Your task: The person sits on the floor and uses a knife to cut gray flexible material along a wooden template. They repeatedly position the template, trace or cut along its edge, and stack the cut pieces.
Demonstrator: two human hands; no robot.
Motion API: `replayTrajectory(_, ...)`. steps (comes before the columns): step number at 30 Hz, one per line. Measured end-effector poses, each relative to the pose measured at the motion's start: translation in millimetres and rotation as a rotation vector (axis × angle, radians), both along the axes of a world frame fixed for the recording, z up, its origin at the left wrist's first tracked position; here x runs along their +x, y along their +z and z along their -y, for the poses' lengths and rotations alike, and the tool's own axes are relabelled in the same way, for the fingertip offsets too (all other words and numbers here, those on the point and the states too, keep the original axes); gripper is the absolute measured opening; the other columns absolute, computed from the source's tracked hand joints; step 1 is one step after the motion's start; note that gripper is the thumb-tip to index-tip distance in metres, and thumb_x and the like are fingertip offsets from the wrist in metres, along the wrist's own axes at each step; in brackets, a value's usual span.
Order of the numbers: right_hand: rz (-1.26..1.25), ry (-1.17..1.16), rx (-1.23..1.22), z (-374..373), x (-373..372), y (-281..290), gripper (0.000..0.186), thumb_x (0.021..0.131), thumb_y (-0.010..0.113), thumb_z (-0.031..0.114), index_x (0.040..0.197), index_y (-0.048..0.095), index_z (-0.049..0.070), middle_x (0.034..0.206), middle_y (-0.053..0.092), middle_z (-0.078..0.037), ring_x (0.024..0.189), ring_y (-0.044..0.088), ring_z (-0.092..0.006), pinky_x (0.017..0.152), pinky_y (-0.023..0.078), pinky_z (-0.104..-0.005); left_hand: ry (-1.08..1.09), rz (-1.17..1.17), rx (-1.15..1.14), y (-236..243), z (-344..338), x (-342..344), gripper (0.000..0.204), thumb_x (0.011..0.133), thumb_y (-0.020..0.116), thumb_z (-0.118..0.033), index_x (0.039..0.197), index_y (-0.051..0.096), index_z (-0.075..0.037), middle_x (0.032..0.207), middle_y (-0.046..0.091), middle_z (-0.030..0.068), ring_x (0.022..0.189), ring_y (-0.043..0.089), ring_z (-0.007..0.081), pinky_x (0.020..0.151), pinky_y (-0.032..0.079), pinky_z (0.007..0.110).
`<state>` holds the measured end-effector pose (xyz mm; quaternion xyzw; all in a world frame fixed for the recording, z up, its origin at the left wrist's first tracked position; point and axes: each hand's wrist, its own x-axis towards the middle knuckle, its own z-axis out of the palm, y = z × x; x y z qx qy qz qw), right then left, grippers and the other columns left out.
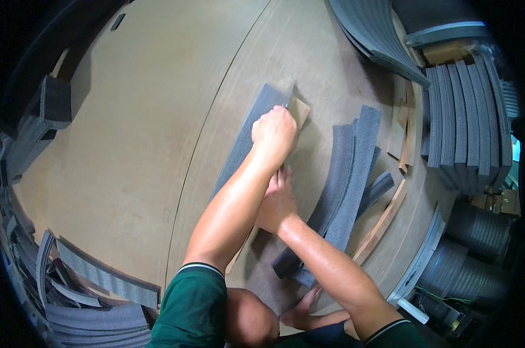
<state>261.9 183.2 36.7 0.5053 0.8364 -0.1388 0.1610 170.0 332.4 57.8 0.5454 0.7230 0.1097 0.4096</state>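
Observation:
My left hand point(274, 130) is closed around a knife whose thin blade point(290, 94), slightly blurred, shows beyond the knuckles. The blade stands between a long grey foam strip point(261, 107) and a pale wooden strip point(301, 109). Most of the wood is covered by my hands and left forearm. Closer to me, my right hand point(277, 206) lies with its fingers stretched forward, pressing down along the wooden strip. My left forearm crosses over the foam and hides part of it.
Cut grey foam strips point(346, 180) and a wooden batten point(381, 223) lie to the right. Large foam sheets point(381, 37) curve at the far right, beside stacked foam slabs point(462, 119). Foam offcuts point(94, 319) pile up at lower left. A seam runs across the wooden surface point(135, 139).

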Motion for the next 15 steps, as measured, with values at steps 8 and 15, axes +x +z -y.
replayTrajectory(8, 0.192, 0.043, -0.151, -2.6, -4.2, 15.1, 0.153, 0.061, 0.088, 0.073, 0.162, 0.015, -0.014, 0.17, 0.019, -0.035, 0.16, 0.018, -0.0477, 0.131, 0.013, -0.0591, -0.049, -0.017, -0.09, -0.7, 35.8, -15.2, 0.032, 0.102, 0.05, -0.019, 0.115, 0.068, 0.004, 0.111, 0.076, 0.0285, 0.109, 0.074, 0.0424, 0.094, 0.06, 0.05)
replayTrajectory(15, 0.124, 0.025, 0.049, -2.9, -10.4, 20.2, 0.146, 0.059, 0.088, 0.071, 0.161, 0.023, -0.011, 0.167, 0.028, -0.034, 0.16, 0.024, -0.0434, 0.131, 0.009, -0.0608, -0.051, -0.027, -0.079, -6.7, 174.5, -52.4, 0.033, 0.109, 0.049, -0.03, 0.103, 0.056, 0.002, 0.082, 0.071, 0.0322, 0.081, 0.071, 0.0545, 0.076, 0.057, 0.063)
